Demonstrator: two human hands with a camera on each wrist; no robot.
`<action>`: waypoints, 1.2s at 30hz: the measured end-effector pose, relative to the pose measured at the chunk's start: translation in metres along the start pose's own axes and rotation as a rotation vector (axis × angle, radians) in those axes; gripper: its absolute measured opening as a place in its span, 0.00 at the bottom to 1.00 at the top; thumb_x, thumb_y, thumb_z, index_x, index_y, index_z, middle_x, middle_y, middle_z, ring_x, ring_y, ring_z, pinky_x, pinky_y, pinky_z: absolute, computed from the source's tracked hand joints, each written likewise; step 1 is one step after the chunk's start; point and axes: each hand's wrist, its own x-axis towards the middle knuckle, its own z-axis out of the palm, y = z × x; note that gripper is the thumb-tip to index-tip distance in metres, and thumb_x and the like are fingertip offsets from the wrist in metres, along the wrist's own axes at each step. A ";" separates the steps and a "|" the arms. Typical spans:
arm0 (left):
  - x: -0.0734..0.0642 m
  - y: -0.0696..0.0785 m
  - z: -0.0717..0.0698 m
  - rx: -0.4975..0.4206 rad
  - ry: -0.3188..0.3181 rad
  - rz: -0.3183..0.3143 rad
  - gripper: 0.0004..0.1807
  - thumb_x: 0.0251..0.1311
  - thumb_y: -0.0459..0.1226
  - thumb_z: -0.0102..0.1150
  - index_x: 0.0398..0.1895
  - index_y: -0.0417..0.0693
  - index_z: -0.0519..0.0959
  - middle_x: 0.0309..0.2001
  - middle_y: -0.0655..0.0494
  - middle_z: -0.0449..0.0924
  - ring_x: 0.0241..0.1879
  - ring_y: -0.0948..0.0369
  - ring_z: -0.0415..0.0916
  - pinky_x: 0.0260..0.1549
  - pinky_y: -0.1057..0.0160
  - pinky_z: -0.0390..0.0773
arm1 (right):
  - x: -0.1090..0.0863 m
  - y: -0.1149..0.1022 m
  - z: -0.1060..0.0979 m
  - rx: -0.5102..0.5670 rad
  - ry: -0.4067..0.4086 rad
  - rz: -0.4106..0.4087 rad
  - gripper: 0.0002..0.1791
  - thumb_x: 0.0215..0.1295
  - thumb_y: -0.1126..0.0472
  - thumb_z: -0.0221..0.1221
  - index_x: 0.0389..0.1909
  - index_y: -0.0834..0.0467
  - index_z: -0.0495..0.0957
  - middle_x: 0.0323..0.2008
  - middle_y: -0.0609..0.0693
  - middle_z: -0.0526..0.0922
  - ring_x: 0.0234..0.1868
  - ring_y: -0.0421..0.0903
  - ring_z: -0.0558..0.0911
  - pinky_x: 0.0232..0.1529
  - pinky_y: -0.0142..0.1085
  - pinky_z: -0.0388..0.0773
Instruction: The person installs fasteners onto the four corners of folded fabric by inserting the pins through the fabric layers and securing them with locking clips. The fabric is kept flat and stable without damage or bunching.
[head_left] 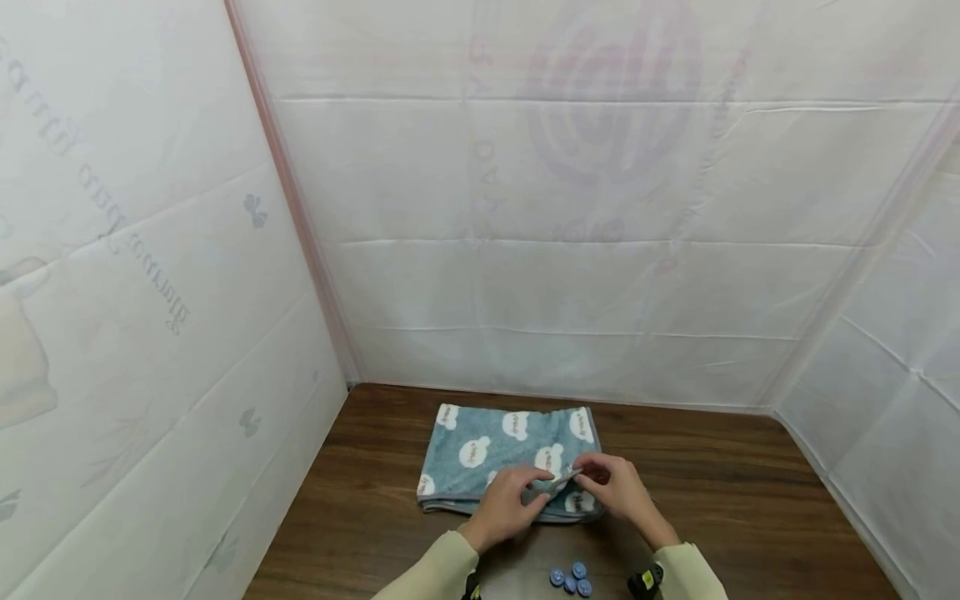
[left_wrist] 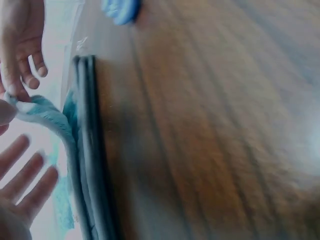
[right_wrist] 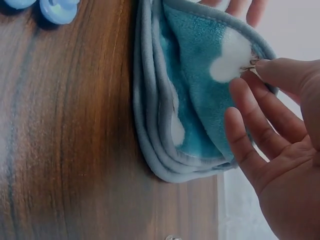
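Cloth (head_left: 487,458), blue and folded, lies on the table (head_left: 712,500) at eleven o'clock from the blue round pieces (head_left: 570,584). The right hand (head_left: 618,487), at its four o'clock, pinches a raised edge (head_left: 564,481); whether the left hand (head_left: 504,504), at six o'clock, also grips, I cannot tell. Lifting the top layer seems the present step; next move probably calls for gentle, even tension.

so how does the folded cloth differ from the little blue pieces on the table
The cloth is wide and folded in layers, while the blue pieces are small and rounded.
The cloth carries white patches and has a grey edging; the blue pieces show neither.
The right hand pinches a raised edge of the cloth, whereas no hand touches the blue pieces.
Both are bluish and lie on the table.
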 end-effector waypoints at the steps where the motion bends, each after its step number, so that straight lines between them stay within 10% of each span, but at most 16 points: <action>1: -0.001 0.001 0.001 0.038 0.019 0.022 0.13 0.68 0.34 0.65 0.54 0.45 0.84 0.46 0.51 0.85 0.35 0.62 0.81 0.34 0.72 0.78 | 0.000 0.000 0.000 0.002 0.000 0.002 0.06 0.66 0.65 0.69 0.42 0.57 0.86 0.37 0.46 0.88 0.35 0.38 0.86 0.35 0.33 0.83; 5: -0.005 0.008 0.005 0.093 0.007 0.116 0.09 0.65 0.33 0.68 0.48 0.46 0.86 0.37 0.57 0.83 0.28 0.66 0.75 0.30 0.77 0.71 | -0.001 0.003 -0.001 0.004 0.000 -0.011 0.06 0.66 0.66 0.69 0.42 0.58 0.86 0.36 0.46 0.88 0.34 0.36 0.85 0.34 0.33 0.83; 11: -0.012 0.021 0.014 0.139 -0.234 0.222 0.11 0.66 0.38 0.68 0.49 0.47 0.86 0.39 0.58 0.85 0.32 0.71 0.78 0.34 0.83 0.70 | -0.002 0.003 -0.002 0.008 -0.028 0.000 0.06 0.68 0.65 0.67 0.43 0.57 0.86 0.37 0.46 0.88 0.34 0.36 0.83 0.34 0.34 0.83; 21: -0.022 0.021 0.023 0.258 -0.496 0.198 0.20 0.62 0.50 0.72 0.56 0.58 0.84 0.53 0.65 0.81 0.50 0.75 0.77 0.47 0.78 0.74 | -0.001 0.003 -0.003 -0.013 -0.057 0.041 0.06 0.69 0.63 0.67 0.44 0.57 0.86 0.36 0.44 0.87 0.34 0.35 0.82 0.34 0.33 0.82; 36: -0.026 -0.005 0.038 0.191 -0.529 0.238 0.09 0.60 0.36 0.73 0.43 0.56 0.89 0.37 0.70 0.82 0.34 0.82 0.72 0.35 0.83 0.71 | -0.006 0.004 -0.003 -0.022 -0.061 0.069 0.06 0.69 0.61 0.67 0.44 0.56 0.85 0.35 0.43 0.86 0.33 0.35 0.81 0.33 0.33 0.80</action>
